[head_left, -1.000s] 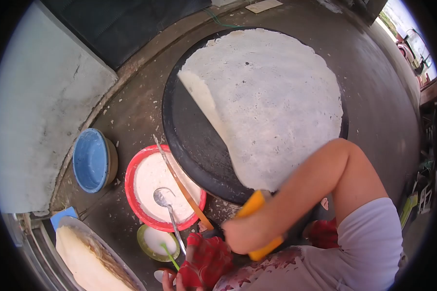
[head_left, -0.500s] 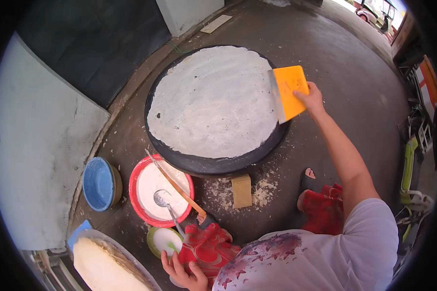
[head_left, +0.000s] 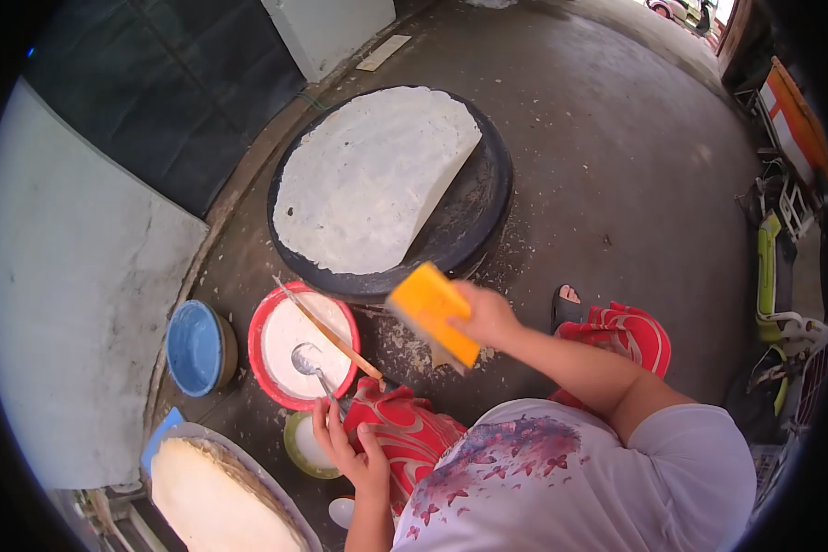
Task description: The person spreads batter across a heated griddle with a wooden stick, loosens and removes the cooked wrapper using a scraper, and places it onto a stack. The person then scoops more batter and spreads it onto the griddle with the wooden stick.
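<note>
My right hand grips a yellow scraper, held in the air just in front of a round black griddle. On the griddle lies a large thin white pancake; its right edge is loose and raised, baring the dark surface there. My left hand is empty, fingers apart, low over my red-clad leg. Near it stands a red basin of white batter with a metal ladle and a wooden-handled stick across it. A green bowl with white contents is partly hidden behind my left hand.
A stack of finished pancakes sits at lower left, near a blue basin. Crumbs litter the floor by the griddle. A wall bounds the left side; a parked scooter stands at the right.
My right hand has drawn the scraper from the griddle's right rim toward me and leftward. The pancake's right edge has come off the griddle. My left hand has risen slightly.
</note>
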A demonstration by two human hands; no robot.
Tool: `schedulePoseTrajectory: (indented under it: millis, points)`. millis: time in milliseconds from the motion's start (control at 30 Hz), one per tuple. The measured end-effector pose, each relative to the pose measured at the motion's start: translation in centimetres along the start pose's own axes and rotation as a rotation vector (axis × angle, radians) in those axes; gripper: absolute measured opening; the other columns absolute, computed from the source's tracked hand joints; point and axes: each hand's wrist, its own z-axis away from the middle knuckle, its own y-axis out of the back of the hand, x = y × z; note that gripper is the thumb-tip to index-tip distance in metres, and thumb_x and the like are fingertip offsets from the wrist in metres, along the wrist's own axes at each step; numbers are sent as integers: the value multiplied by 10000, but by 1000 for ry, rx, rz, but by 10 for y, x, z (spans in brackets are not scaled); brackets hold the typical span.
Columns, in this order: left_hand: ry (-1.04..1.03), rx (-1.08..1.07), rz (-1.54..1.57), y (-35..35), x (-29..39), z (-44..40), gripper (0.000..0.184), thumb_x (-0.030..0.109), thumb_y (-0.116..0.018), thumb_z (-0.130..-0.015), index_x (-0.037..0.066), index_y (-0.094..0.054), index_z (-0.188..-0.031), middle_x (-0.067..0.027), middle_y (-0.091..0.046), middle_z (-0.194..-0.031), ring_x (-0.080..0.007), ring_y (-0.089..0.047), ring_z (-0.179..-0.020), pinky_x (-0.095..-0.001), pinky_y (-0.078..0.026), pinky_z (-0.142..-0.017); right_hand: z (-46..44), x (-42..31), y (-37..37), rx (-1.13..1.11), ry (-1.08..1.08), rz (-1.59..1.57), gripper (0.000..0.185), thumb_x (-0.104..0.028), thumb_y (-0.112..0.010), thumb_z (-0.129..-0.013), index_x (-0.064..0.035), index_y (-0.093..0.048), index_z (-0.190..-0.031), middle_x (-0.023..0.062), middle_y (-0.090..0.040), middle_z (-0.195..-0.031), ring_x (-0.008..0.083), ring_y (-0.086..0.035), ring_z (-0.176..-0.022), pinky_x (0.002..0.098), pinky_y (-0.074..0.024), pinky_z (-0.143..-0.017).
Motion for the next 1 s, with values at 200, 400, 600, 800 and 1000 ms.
schedulePoseTrajectory:
  millis: [200,400,600,800,1000]
  points:
    - [-321,-66,-84,-34,-2,-84,510,35,-644,-677,6,-481,-1160,-178,-475,-1174,-346,-458,-1065,-402,-366,-906,37,-46,51,-327,303,195,410,-214,-634,-708,-112,-507,-1084,140,-618,-783,327,-604,-726,419,-470,-621]
    - [-520,-310,-358,-137,-45,-162,511,101,-668,-655,41,-493,-1131,-135,-486,-1156,-320,-448,-1060,-382,-411,-873,40,-37,58,-448,305,315,417,-200,-593,-746,-129,-487,-1144,115,-619,-804,297,-607,-725,403,-467,-613]
    - [-586,-446,-465,-186,-47,-178,400,127,-643,-680,81,-535,-1062,-89,-508,-1123,-281,-483,-1020,-376,-478,-765,44,-35,51,-245,431,315,280,-89,-563,-684,-54,-518,-958,103,-594,-669,268,-608,-584,379,-463,-471]
    - [-483,-265,-275,-204,-47,-217,96,96,-520,-743,38,-594,-727,-174,-567,-706,-351,-555,-696,-414,-465,-633,48,-35,54,-354,383,299,379,-100,-561,-709,-52,-520,-1082,96,-580,-715,268,-591,-601,373,-459,-502]
    - [-467,-92,-224,-189,0,-288,107,106,-547,-755,18,-606,-772,-195,-579,-736,-359,-565,-707,-422,-447,-634,50,-37,58,-308,414,248,377,-93,-556,-705,-52,-521,-1077,93,-574,-716,267,-588,-593,371,-468,-505]
